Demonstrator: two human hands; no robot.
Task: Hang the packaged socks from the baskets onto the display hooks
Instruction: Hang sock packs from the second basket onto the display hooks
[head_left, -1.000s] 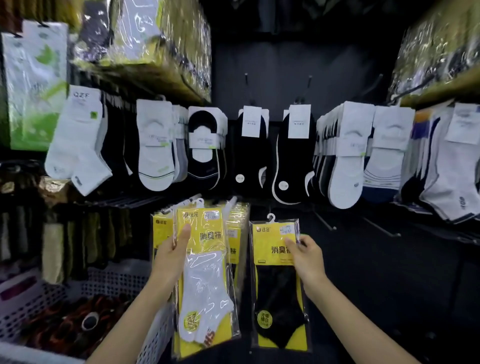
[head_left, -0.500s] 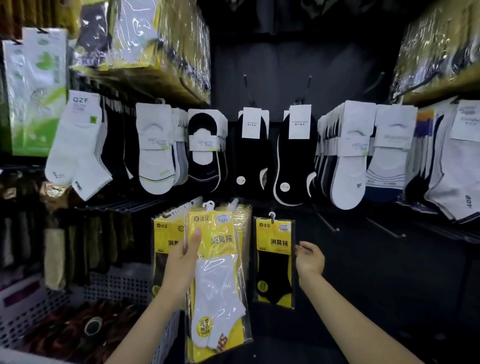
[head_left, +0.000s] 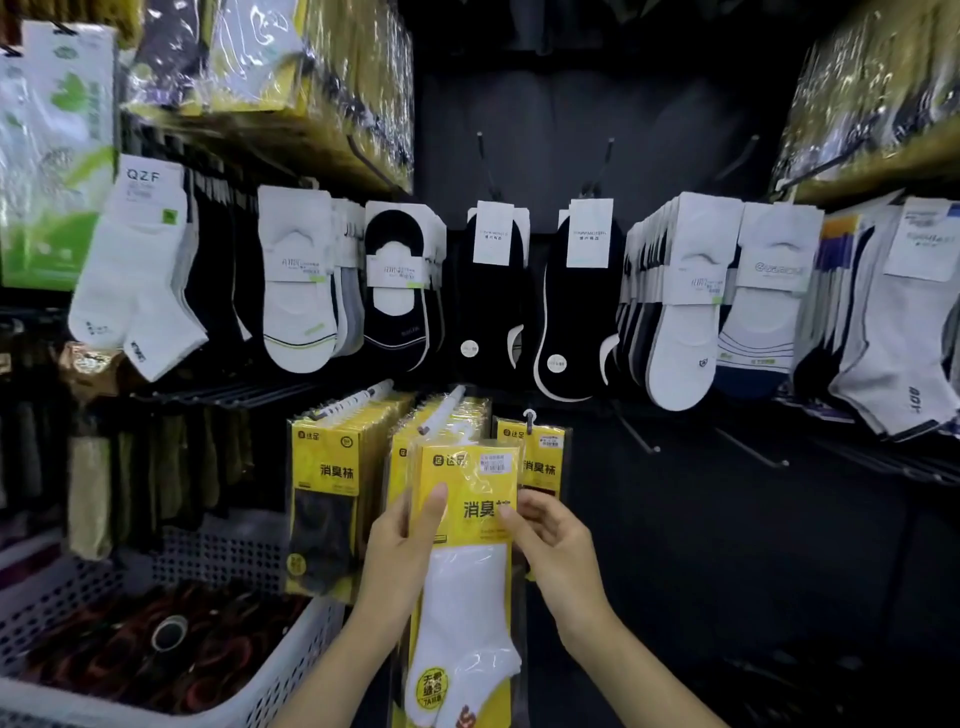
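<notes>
Your left hand (head_left: 400, 556) and right hand (head_left: 558, 551) both clamp the yellow pack of white socks (head_left: 470, 525) at lower centre, left thumb across its face. It is not yet hung. At lower left, the white basket (head_left: 291, 670) holds dark goods, so more seems left to do. Beyond, the hung yellow packs (head_left: 322, 467) crowd their hooks, and a lone black-sock pack (head_left: 543, 462) hangs just to their right.

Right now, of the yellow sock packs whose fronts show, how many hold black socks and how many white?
Black socks: 2, the front yellow plastic pack on the left hook and the lone yellow pack on the right hook.
White socks: 1, the hand-held yellow pack, gripped by left hand and right hand.
Total: 3. Middle stack's front is hidden.
</notes>
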